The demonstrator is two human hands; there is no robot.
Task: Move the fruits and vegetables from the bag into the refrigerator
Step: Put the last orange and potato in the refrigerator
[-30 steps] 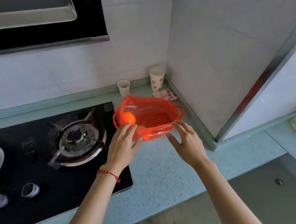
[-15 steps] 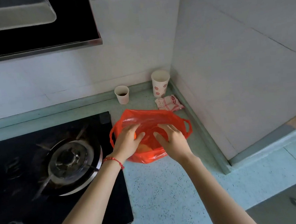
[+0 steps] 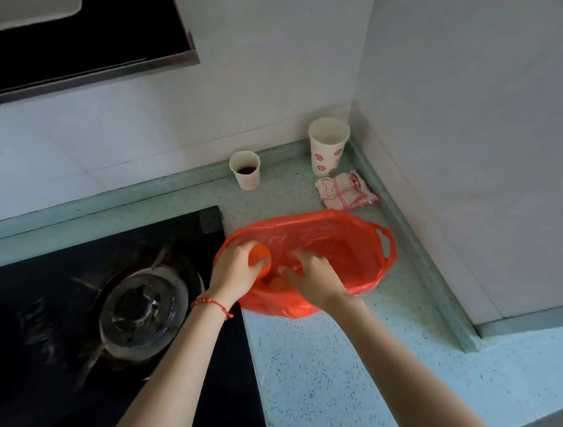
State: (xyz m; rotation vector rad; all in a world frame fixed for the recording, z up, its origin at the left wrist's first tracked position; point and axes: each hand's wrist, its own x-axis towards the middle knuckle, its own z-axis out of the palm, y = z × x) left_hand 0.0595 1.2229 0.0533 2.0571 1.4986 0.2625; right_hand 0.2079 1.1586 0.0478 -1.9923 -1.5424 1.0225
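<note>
- While both hands reach into the red plastic bag point(image 3: 341, 242) on the pale speckled counter point(image 3: 340, 373), the head camera looks down on them from above.
- The left hand point(image 3: 234, 273) is at the bag's left rim, its fingers curled around an orange point(image 3: 259, 254); the fruit is held just inside the opening, touching the palm and fingers.
- The right hand point(image 3: 315, 279) is lower in the bag, fingers spread loosely and pointing down and left. I cannot tell whether it grips anything.
- Another orange-yellow fruit point(image 3: 277, 284) lies at the bottom of the bag, between the two hands and just beside the right fingertips.
- The bag stands open, its mouth wide, with one loop handle point(image 3: 389, 244) sticking out on the right side.
- A red string bracelet point(image 3: 211, 302) circles the left wrist.
- The bag's left edge sits against the black gas stove point(image 3: 78, 336), whose round burner point(image 3: 144, 317) is near the left forearm.
- Behind the bag, by the wall, stand a small paper cup point(image 3: 245, 170) with dark liquid in it and a taller patterned paper cup point(image 3: 328, 146) in the corner.
- A folded red-and-white cloth point(image 3: 345, 190) lies just in front of the taller cup, apart from the bag.
- A dark range hood point(image 3: 68, 44) hangs above the stove.
- The refrigerator is not in view.
</note>
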